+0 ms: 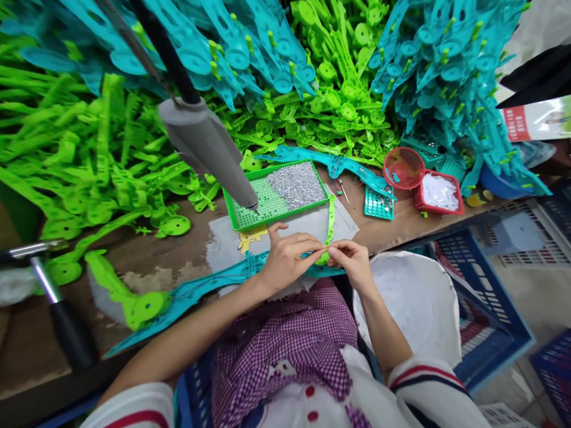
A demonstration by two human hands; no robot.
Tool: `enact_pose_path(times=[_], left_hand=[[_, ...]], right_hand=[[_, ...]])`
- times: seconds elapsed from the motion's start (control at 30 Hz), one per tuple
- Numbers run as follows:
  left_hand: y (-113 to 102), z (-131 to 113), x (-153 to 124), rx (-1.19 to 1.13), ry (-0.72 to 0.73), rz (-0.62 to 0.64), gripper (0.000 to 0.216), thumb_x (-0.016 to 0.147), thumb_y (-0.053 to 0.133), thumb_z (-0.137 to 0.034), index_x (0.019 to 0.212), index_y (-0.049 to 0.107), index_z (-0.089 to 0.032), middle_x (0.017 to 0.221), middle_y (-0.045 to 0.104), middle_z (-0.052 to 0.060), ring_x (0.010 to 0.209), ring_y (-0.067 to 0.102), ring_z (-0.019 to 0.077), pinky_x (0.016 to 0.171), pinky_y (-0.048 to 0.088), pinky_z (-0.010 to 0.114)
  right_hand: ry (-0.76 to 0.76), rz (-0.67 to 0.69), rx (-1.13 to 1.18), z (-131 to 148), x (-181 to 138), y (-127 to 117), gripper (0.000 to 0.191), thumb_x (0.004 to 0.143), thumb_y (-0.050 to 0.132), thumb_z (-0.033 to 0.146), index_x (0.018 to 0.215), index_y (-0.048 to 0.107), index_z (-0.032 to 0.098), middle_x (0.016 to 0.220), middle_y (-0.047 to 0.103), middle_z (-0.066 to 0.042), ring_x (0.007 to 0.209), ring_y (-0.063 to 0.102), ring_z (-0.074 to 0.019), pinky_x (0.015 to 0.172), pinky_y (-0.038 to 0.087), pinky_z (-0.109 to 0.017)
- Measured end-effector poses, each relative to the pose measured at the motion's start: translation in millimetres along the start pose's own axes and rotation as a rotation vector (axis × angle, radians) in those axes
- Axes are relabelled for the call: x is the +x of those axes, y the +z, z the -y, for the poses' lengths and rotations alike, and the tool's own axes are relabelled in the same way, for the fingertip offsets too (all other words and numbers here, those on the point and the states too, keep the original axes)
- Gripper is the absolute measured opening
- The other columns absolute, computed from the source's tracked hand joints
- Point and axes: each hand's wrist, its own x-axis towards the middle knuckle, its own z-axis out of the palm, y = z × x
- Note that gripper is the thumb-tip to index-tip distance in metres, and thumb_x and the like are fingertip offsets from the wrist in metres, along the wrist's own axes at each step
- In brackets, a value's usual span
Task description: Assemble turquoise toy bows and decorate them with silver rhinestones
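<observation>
Close to the table's front edge, my left hand [285, 260] and my right hand [354, 263] meet with fingertips pinched at a lime-green plastic part [331, 219]. Its narrow arm points away from me, and its rounded end lies partly hidden behind my fingers. Whether something smaller is between the fingertips I cannot tell. Under my hands a long blue plastic part [214, 278] with thin wires lies along the edge. Beyond my left hand is a green perforated tray [247, 219] of small silver screws [297, 185]. A grey electric screwdriver [209, 148] hangs over that tray, tip down.
Piles of green parts [107, 154] and blue parts [250, 53] fill the back. A hammer [57, 309] is at left. On the right are a red container [417, 199] of white pieces, a round red bowl [404, 153], a small teal tray [379, 212] and a white-lined tub [410, 297].
</observation>
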Motion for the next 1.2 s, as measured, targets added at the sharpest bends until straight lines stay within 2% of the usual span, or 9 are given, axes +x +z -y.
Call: enact_pose_path(times=[0.13, 0.2, 0.3, 0.37, 0.43, 0.53, 0.67, 0.93, 1.2], left_hand=[[0, -2, 7, 0.180, 0.028, -0.065, 0.029, 0.095, 0.063, -0.045, 0.119, 0.071, -0.031, 0.128, 0.068, 0.006, 0.116, 0.063, 0.0255, 0.111, 0.023, 0.051], [5, -8, 8, 0.261, 0.123, -0.085, 0.034, 0.096, 0.061, -0.042, 0.128, 0.066, -0.030, 0.135, 0.063, 0.009, 0.123, 0.058, 0.0274, 0.111, 0.026, 0.051], [23, -16, 8, 0.266, 0.240, 0.105, 0.032, 0.100, 0.053, -0.034, 0.127, 0.064, -0.021, 0.131, 0.065, 0.012, 0.118, 0.061, 0.0252, 0.105, 0.038, 0.043], [40, -13, 9, 0.278, 0.170, 0.236, 0.040, 0.100, 0.052, -0.036, 0.132, 0.060, -0.013, 0.136, 0.062, 0.018, 0.123, 0.059, 0.0290, 0.105, 0.042, 0.043], [54, -3, 10, 0.292, 0.092, 0.303, 0.047, 0.100, 0.052, -0.039, 0.137, 0.055, -0.010, 0.144, 0.055, 0.021, 0.132, 0.053, 0.0325, 0.111, 0.038, 0.049], [65, 13, 9, 0.267, 0.082, 0.358, 0.049, 0.100, 0.051, -0.042, 0.139, 0.053, -0.012, 0.152, 0.048, 0.021, 0.140, 0.047, 0.0319, 0.118, 0.031, 0.052], [67, 18, 3, 0.236, 0.065, 0.392, 0.056, 0.099, 0.051, -0.043, 0.142, 0.051, -0.006, 0.155, 0.043, 0.023, 0.141, 0.047, 0.0315, 0.118, 0.037, 0.044], [71, 9, -10, 0.202, 0.029, 0.404, 0.056, 0.100, 0.047, -0.037, 0.146, 0.047, -0.004, 0.159, 0.037, 0.021, 0.144, 0.043, 0.0308, 0.118, 0.040, 0.044], [70, 11, -7, 0.206, 0.030, 0.417, 0.056, 0.100, 0.047, -0.037, 0.145, 0.047, -0.005, 0.159, 0.036, 0.020, 0.146, 0.040, 0.0284, 0.120, 0.037, 0.041]], right_hand=[[-0.148, -0.084, -0.126, 13, 23, -13, 0.026, 0.075, 0.079, 0.046, 0.081, 0.074, 0.022, 0.064, 0.066, 0.002, 0.058, 0.059, -0.0130, 0.060, 0.050, -0.027], [-0.236, -0.131, -0.145, 24, 43, -21, 0.025, 0.076, 0.078, 0.045, 0.081, 0.074, 0.021, 0.069, 0.067, 0.001, 0.061, 0.058, -0.0123, 0.065, 0.050, -0.027], [-0.278, -0.073, -0.189, 31, 77, -31, 0.027, 0.077, 0.075, 0.046, 0.086, 0.074, 0.021, 0.076, 0.069, 0.000, 0.065, 0.058, -0.0124, 0.067, 0.049, -0.027], [-0.278, -0.026, -0.277, 26, 97, -36, 0.029, 0.076, 0.074, 0.047, 0.086, 0.074, 0.020, 0.078, 0.070, 0.000, 0.067, 0.059, -0.0130, 0.068, 0.049, -0.027], [-0.268, -0.012, -0.380, 16, 112, -40, 0.030, 0.077, 0.072, 0.047, 0.084, 0.074, 0.019, 0.079, 0.072, -0.001, 0.070, 0.061, -0.0138, 0.070, 0.049, -0.027], [-0.260, -0.002, -0.561, 2, 126, -46, 0.029, 0.081, 0.066, 0.045, 0.085, 0.075, 0.018, 0.082, 0.074, -0.003, 0.074, 0.064, -0.0154, 0.072, 0.048, -0.027], [-0.250, -0.024, -0.758, -3, 131, -49, 0.026, 0.083, 0.065, 0.043, 0.086, 0.076, 0.019, 0.079, 0.075, -0.004, 0.074, 0.066, -0.0168, 0.070, 0.046, -0.026], [-0.277, -0.055, -0.864, -3, 119, -46, 0.027, 0.087, 0.063, 0.045, 0.087, 0.076, 0.020, 0.076, 0.074, -0.002, 0.071, 0.066, -0.0163, 0.065, 0.044, -0.025], [-0.257, -0.010, -0.929, 5, 120, -47, 0.018, 0.085, 0.065, 0.034, 0.085, 0.075, 0.019, 0.076, 0.075, -0.003, 0.073, 0.068, -0.0177, 0.066, 0.046, -0.025]])
